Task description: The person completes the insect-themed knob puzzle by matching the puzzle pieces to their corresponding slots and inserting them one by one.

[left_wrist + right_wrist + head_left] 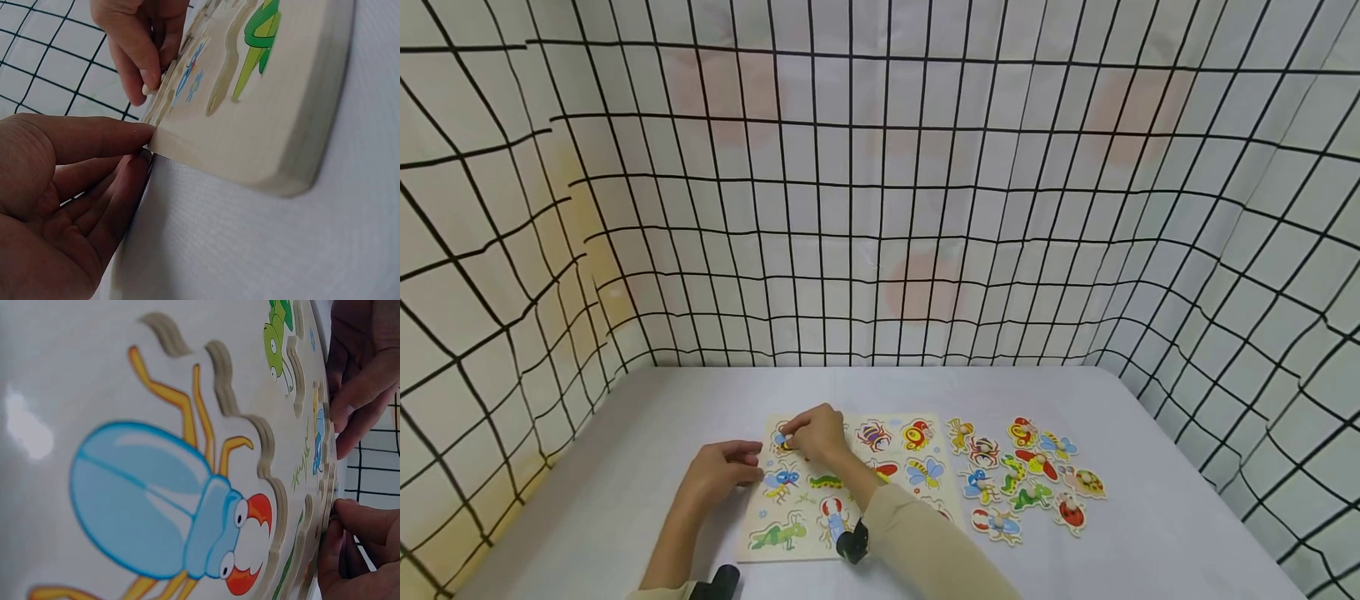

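Observation:
A wooden insect puzzle board lies flat, with printed insects inside cut-out recesses. At its left edge is my left hand; in the left wrist view its thumb and fingertips touch the board's edge. My right hand reaches across to the board's upper left, where thumb and fingers pinch a puzzle piece by a small pale knob. Those fingers hide most of the piece, so its picture cannot be told. A printed blue stag beetle fills much of the right wrist view.
To the right of the board several loose knobbed insect pieces lie in a cluster, among them a ladybird, a blue stag beetle piece and a green grasshopper-like piece. Black netting stands around the white table.

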Available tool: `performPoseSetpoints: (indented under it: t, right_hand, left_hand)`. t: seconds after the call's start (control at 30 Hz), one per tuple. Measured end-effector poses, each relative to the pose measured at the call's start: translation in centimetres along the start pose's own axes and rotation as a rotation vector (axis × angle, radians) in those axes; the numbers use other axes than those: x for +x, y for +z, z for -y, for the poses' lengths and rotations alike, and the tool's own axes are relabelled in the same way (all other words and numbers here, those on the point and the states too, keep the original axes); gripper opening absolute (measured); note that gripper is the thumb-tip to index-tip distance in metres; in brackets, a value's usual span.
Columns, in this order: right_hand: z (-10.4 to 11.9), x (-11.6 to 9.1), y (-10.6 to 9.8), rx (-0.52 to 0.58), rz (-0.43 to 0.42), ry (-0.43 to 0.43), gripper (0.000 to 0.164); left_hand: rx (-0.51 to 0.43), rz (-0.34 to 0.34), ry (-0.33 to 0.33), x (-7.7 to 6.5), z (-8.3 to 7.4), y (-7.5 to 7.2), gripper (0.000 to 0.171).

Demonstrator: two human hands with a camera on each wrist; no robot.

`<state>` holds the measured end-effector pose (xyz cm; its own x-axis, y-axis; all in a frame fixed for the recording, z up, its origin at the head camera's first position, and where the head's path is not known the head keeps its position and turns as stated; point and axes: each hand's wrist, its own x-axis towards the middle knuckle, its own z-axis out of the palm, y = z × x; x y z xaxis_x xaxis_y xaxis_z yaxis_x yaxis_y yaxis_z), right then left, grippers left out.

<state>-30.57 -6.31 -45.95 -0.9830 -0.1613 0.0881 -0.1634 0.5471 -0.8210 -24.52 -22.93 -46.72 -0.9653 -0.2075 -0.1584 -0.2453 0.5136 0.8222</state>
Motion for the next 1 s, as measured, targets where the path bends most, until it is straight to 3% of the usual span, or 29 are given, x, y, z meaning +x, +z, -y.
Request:
performPoseSetpoints:
  t: [1.0]
  right_hand:
    - [0.2,0.5,1.0,0.003,-0.059,0.086,0.011]
  left_hand:
    - [-0.007,0.000,0.007,0.1,0.1,0.0,0.048]
